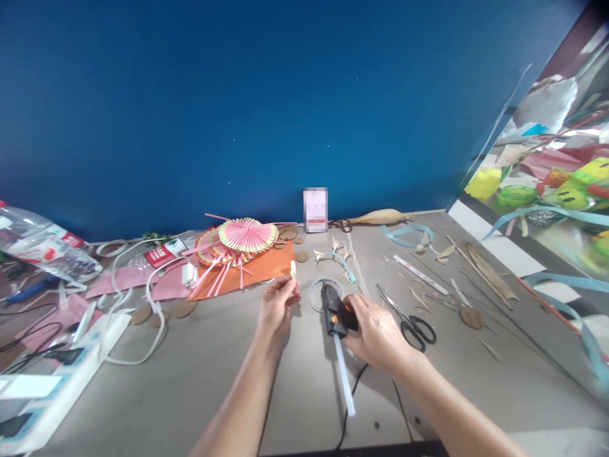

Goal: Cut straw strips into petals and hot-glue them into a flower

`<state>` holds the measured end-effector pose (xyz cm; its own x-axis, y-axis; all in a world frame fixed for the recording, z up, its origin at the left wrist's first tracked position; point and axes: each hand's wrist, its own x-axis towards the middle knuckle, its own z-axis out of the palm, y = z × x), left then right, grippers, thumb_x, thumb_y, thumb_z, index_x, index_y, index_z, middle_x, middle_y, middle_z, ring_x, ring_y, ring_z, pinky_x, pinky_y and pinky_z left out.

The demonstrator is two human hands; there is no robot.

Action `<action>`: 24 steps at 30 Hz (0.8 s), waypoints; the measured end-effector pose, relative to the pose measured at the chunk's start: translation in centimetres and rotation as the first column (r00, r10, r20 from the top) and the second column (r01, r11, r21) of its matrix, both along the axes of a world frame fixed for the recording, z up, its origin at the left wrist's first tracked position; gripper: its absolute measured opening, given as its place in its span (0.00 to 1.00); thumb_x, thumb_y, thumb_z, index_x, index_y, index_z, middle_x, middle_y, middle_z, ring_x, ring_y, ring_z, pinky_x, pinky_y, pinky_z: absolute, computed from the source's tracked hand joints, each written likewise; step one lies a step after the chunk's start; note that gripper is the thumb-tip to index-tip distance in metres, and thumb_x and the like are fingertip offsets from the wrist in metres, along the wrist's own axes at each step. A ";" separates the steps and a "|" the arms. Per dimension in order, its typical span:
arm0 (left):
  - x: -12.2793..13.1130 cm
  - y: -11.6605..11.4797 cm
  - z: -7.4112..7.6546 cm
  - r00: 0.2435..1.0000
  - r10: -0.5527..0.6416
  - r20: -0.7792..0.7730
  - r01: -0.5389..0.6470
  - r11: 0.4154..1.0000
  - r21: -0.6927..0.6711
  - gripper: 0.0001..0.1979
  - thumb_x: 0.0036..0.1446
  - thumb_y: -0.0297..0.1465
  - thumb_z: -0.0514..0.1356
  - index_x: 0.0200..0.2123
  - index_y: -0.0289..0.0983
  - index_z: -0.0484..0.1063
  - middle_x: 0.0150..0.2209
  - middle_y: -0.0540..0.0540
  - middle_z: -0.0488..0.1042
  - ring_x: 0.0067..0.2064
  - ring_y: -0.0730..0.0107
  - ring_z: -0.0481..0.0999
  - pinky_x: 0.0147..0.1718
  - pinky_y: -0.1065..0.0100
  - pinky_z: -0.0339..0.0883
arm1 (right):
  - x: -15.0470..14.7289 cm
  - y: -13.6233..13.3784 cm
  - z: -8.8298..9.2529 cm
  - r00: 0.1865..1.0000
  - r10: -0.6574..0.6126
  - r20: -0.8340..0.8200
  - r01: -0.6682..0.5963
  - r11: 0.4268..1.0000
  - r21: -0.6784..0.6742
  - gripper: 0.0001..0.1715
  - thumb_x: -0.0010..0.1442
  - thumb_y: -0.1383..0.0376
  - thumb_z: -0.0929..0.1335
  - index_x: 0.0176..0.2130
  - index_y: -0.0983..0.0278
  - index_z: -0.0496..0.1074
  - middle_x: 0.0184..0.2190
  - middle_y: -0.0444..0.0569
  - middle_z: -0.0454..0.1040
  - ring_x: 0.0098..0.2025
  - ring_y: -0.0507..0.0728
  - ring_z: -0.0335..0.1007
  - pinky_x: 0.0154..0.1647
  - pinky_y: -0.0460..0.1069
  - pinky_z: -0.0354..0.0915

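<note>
My left hand (277, 306) is closed in a pinch on a small pale strip piece (293, 270), held upright just above the table. My right hand (375, 332) grips a black hot glue gun (333, 309) whose nozzle points away from me, with a clear glue stick (343, 376) sticking out of its back toward me. The gun's nozzle lies close to the right of the strip piece, over a clear tape ring (316, 293) on the grey table (200, 374).
Black-handled scissors (409, 320) lie right of my right hand. A pink folded paper fan (247, 234) sits on orange paper (266, 270) at the back. White cables and a power strip (52, 374) fill the left. Dried leaf strips and blue ribbons (409, 236) scatter right.
</note>
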<state>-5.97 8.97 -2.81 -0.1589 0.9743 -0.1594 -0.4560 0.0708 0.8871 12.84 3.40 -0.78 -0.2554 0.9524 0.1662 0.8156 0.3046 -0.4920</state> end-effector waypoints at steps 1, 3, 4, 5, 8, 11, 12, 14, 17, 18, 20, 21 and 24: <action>-0.1 0.0 -0.1 1.000 -0.001 0.006 0.001 1.000 0.000 0.12 0.36 0.33 0.66 0.25 0.35 0.69 0.24 0.52 0.70 0.22 0.81 0.67 0.22 0.77 0.63 | 0.0 -0.2 -0.3 0.999 0.011 0.046 -0.010 1.000 -0.011 0.13 0.46 0.67 0.64 0.36 0.63 0.61 0.31 0.47 0.68 0.32 0.55 0.64 0.29 0.46 0.54; -0.2 0.0 -0.3 1.000 -0.011 0.007 0.011 1.000 -0.011 0.12 0.37 0.32 0.66 0.26 0.35 0.70 0.25 0.51 0.71 0.24 0.79 0.69 0.24 0.76 0.64 | -0.1 -0.3 -1.0 0.994 -0.005 0.106 0.008 0.999 -0.035 0.14 0.45 0.70 0.63 0.36 0.63 0.60 0.33 0.48 0.67 0.34 0.56 0.63 0.30 0.47 0.54; -0.2 0.0 -0.3 1.000 -0.015 0.005 0.015 1.000 -0.015 0.12 0.37 0.32 0.66 0.26 0.34 0.70 0.25 0.51 0.72 0.25 0.79 0.70 0.24 0.76 0.64 | -0.1 -0.3 -1.3 0.992 -0.017 0.125 0.022 0.999 -0.044 0.15 0.44 0.70 0.62 0.36 0.63 0.60 0.34 0.49 0.66 0.35 0.56 0.63 0.31 0.47 0.54; -0.1 0.0 -0.4 1.000 -0.017 0.002 0.017 1.000 -0.016 0.12 0.37 0.32 0.66 0.26 0.34 0.70 0.25 0.51 0.72 0.25 0.78 0.70 0.25 0.75 0.64 | -0.2 -0.2 -1.7 0.990 -0.023 0.138 0.030 0.998 -0.050 0.15 0.44 0.71 0.62 0.36 0.64 0.59 0.34 0.49 0.66 0.35 0.56 0.63 0.32 0.47 0.54; 0.0 -0.1 -0.4 1.000 -0.025 -0.003 0.025 1.000 -0.009 0.12 0.37 0.32 0.66 0.26 0.34 0.70 0.25 0.50 0.72 0.26 0.77 0.70 0.25 0.75 0.64 | -0.5 0.3 -2.4 0.987 0.002 0.162 0.008 0.998 -0.060 0.15 0.44 0.70 0.63 0.36 0.64 0.59 0.34 0.49 0.65 0.36 0.57 0.62 0.34 0.48 0.54; 0.2 -0.2 -0.2 0.999 -0.041 -0.004 0.041 0.999 -0.005 0.12 0.36 0.32 0.67 0.26 0.34 0.70 0.25 0.50 0.72 0.25 0.77 0.70 0.24 0.75 0.64 | -1.1 0.9 -2.8 0.985 0.001 0.174 0.010 0.998 -0.060 0.15 0.45 0.69 0.63 0.36 0.65 0.60 0.34 0.50 0.64 0.38 0.57 0.61 0.35 0.48 0.54; 0.2 -0.2 -0.1 0.999 -0.050 -0.005 0.050 0.999 -0.004 0.12 0.36 0.32 0.67 0.26 0.34 0.70 0.25 0.50 0.72 0.24 0.78 0.70 0.23 0.75 0.64 | -1.3 1.1 -2.9 0.984 -0.014 0.177 0.024 0.998 -0.055 0.14 0.45 0.69 0.63 0.36 0.65 0.60 0.34 0.51 0.64 0.38 0.58 0.61 0.35 0.48 0.55; 0.3 -0.3 0.0 0.998 -0.067 -0.006 0.067 0.998 -0.003 0.12 0.36 0.33 0.67 0.25 0.34 0.70 0.25 0.50 0.72 0.24 0.78 0.69 0.22 0.75 0.63 | -1.8 1.7 -3.1 0.983 -0.047 0.179 0.053 0.998 -0.027 0.13 0.46 0.68 0.63 0.36 0.65 0.60 0.34 0.51 0.64 0.38 0.58 0.61 0.36 0.49 0.55; 0.3 -0.4 0.0 0.997 -0.075 0.001 0.075 0.997 0.010 0.12 0.36 0.32 0.67 0.26 0.34 0.71 0.24 0.50 0.72 0.23 0.80 0.68 0.21 0.77 0.63 | -2.6 3.0 -3.5 0.979 -0.098 0.180 0.089 0.994 0.057 0.13 0.47 0.68 0.63 0.36 0.66 0.61 0.33 0.52 0.64 0.38 0.59 0.60 0.37 0.50 0.55; 0.3 -0.4 0.0 0.997 -0.072 0.005 0.072 0.997 0.015 0.12 0.36 0.32 0.67 0.26 0.34 0.71 0.24 0.50 0.72 0.23 0.80 0.68 0.21 0.77 0.62 | -2.8 3.5 -3.5 0.977 -0.112 0.181 0.098 0.992 0.082 0.13 0.47 0.68 0.63 0.36 0.67 0.61 0.33 0.53 0.64 0.38 0.59 0.60 0.37 0.50 0.55; 0.2 -0.4 -0.1 0.998 -0.064 0.010 0.064 0.998 0.024 0.12 0.36 0.32 0.67 0.26 0.34 0.71 0.25 0.50 0.72 0.23 0.80 0.67 0.21 0.77 0.62 | -3.2 4.3 -3.5 0.975 -0.131 0.182 0.111 0.987 0.114 0.13 0.47 0.68 0.63 0.37 0.67 0.61 0.33 0.53 0.65 0.37 0.59 0.60 0.38 0.50 0.55; 0.2 -0.3 -0.1 0.998 -0.059 0.011 0.059 0.998 0.027 0.12 0.36 0.32 0.67 0.26 0.34 0.71 0.25 0.49 0.72 0.23 0.80 0.67 0.21 0.77 0.63 | -3.3 4.5 -3.4 0.974 -0.134 0.181 0.113 0.986 0.122 0.13 0.48 0.68 0.63 0.37 0.67 0.61 0.34 0.53 0.65 0.37 0.59 0.60 0.38 0.50 0.55; 0.1 -0.3 0.0 0.999 -0.048 0.011 0.048 0.998 0.027 0.12 0.36 0.32 0.67 0.27 0.34 0.71 0.25 0.49 0.72 0.23 0.80 0.67 0.20 0.77 0.62 | -3.4 4.6 -3.1 0.975 -0.121 0.185 0.100 0.988 0.119 0.14 0.47 0.68 0.63 0.38 0.67 0.61 0.34 0.53 0.64 0.38 0.59 0.60 0.37 0.50 0.55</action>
